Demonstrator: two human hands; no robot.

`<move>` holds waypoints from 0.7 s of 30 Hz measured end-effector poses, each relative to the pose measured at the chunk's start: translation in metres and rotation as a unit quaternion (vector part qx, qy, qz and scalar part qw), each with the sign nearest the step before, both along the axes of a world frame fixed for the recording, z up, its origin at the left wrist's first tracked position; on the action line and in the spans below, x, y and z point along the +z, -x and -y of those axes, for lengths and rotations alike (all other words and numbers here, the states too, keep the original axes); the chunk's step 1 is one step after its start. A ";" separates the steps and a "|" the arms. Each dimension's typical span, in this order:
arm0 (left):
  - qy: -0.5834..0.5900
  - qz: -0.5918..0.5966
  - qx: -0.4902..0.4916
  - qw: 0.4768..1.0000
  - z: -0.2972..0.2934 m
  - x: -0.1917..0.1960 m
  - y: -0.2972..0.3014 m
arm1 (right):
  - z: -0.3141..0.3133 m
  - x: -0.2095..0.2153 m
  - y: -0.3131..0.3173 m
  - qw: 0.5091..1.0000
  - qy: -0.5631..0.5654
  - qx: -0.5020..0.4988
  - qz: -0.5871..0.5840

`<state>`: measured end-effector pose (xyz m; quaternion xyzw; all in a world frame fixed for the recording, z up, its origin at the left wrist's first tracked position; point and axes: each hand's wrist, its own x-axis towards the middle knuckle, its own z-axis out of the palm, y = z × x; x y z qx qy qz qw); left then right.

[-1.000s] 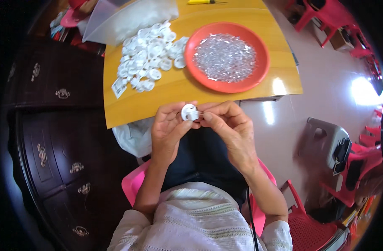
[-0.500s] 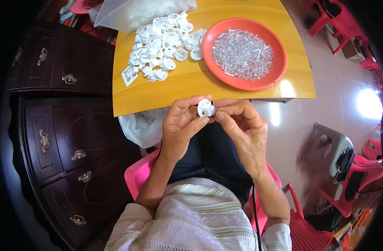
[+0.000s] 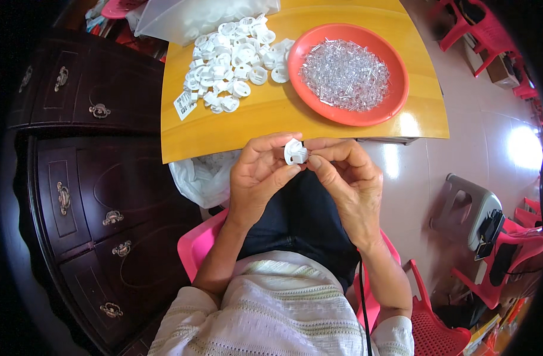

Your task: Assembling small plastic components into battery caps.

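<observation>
Left hand point(image 3: 258, 173) grips a white plastic piece point(image 3: 296, 153) while right hand point(image 3: 350, 175) pinches an indistinct sliver point(image 3: 310, 155) beside it.

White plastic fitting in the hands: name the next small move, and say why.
Probably a gentle push with the right hand toward the white plastic fitting, because the left hand holds it while the right hand's fingertips are at its blocky end. Anything pinched there is too small to identify.
</observation>
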<state>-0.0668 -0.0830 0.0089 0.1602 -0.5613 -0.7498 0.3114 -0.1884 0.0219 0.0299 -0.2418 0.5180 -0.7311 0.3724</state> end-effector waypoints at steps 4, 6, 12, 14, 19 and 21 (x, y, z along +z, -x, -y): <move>-0.039 -0.004 0.001 0.999 0.001 0.003 -0.001 | 0.000 0.002 -0.001 0.998 0.025 -0.002 0.050; -0.067 -0.007 0.003 0.998 0.001 0.003 0.000 | -0.001 0.003 -0.001 0.999 0.020 -0.003 0.032; -0.072 -0.003 0.001 0.997 0.000 0.002 0.000 | 0.000 0.001 -0.001 1.000 0.007 -0.010 -0.019; -0.072 -0.004 0.002 0.997 0.000 0.002 0.000 | 0.000 0.000 -0.001 1.000 0.005 -0.012 -0.025; -0.046 -0.002 0.001 0.999 0.000 0.001 0.000 | -0.001 -0.001 0.000 1.000 -0.005 -0.008 -0.015; -0.029 -0.001 0.004 1.000 0.001 -0.001 0.000 | -0.001 0.000 0.000 1.000 -0.010 -0.007 -0.002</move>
